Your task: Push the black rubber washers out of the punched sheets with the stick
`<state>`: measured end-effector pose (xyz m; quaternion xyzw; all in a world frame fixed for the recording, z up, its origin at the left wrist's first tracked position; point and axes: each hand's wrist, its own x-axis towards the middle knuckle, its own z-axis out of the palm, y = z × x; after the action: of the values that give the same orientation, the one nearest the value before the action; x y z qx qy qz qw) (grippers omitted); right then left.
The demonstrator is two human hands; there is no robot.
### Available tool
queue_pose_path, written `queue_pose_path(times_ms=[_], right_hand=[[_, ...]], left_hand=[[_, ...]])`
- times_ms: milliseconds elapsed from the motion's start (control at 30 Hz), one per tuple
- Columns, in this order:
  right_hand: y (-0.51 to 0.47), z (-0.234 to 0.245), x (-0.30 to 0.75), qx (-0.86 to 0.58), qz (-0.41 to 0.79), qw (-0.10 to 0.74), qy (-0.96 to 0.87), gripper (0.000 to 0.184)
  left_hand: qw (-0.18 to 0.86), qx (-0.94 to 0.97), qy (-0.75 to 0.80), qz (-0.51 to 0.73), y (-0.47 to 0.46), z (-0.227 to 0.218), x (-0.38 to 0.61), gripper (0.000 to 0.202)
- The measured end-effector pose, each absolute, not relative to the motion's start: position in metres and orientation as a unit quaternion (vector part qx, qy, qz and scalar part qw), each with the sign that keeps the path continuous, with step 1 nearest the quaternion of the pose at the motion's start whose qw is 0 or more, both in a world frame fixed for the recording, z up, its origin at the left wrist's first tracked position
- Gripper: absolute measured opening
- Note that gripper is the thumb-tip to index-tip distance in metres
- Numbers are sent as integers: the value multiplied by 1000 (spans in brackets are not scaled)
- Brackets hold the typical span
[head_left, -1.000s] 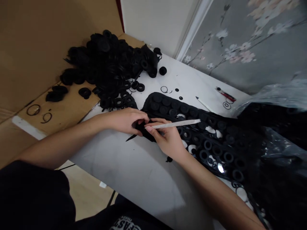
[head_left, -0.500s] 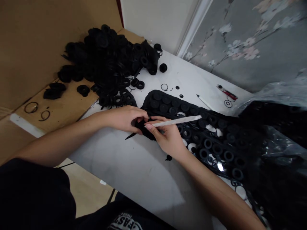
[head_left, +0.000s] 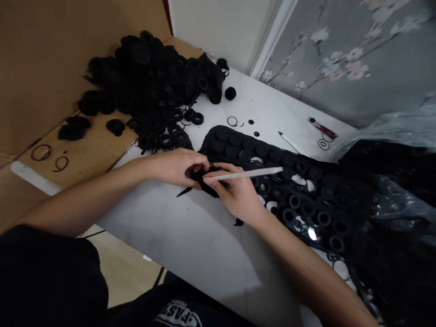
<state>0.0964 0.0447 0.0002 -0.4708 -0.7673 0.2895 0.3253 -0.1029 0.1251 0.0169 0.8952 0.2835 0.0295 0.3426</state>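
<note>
My right hand (head_left: 240,195) pinches a slim white stick-like tool (head_left: 255,173) between thumb and fingers, its outer end pointing right. The tool's working tip is hidden at the black rubber. Curled fingers of my left hand (head_left: 175,167) grip a black rubber part (head_left: 197,174) at the near left end of a moulded black rubber sheet (head_left: 235,146). This sheet carries rows of round, ring-shaped pieces, with white surface showing through some holes. A thin pointed black flap (head_left: 184,192) sticks out below my left hand.
A large heap of black rubber rings (head_left: 153,81) lies at the back left, partly on cardboard (head_left: 98,141). A white pencil-like tool (head_left: 289,141) and a red cutter (head_left: 323,128) rest behind the sheet. Clear plastic with black material (head_left: 391,195) fills the right side of the white table (head_left: 190,236).
The white tool's outer end has dipped slightly in my right hand. Both hands stay at the same spot on the rubber; the whole view has shifted a little.
</note>
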Motion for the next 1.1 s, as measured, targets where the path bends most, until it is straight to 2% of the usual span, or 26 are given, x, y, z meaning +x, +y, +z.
queue_pose_path(times_ms=[133,300,400,533,633,833,1100], right_hand=[[40,0,96,-424,186,276,-842,18],[38,-2,94,-407,111,251,-871,20],[41,-4,97,-419,179,286,-843,17],[46,0,102,-458,313,381,-739,17],[47,4,102,-467,377,398,-694,19],[47,4,97,-470,367,349,-723,21],[47,0,96,-472,361,358,-721,20]], left_hand=[[338,893,296,27,125,15,-104,38],[336,888,313,32,125,14,-104,32],[335,887,315,31,125,15,-104,35],[332,893,303,20,126,17,-103,36],[334,891,308,14,126,17,-103,37],[341,888,308,24,126,14,-103,36],[340,891,300,19,127,15,-103,37]])
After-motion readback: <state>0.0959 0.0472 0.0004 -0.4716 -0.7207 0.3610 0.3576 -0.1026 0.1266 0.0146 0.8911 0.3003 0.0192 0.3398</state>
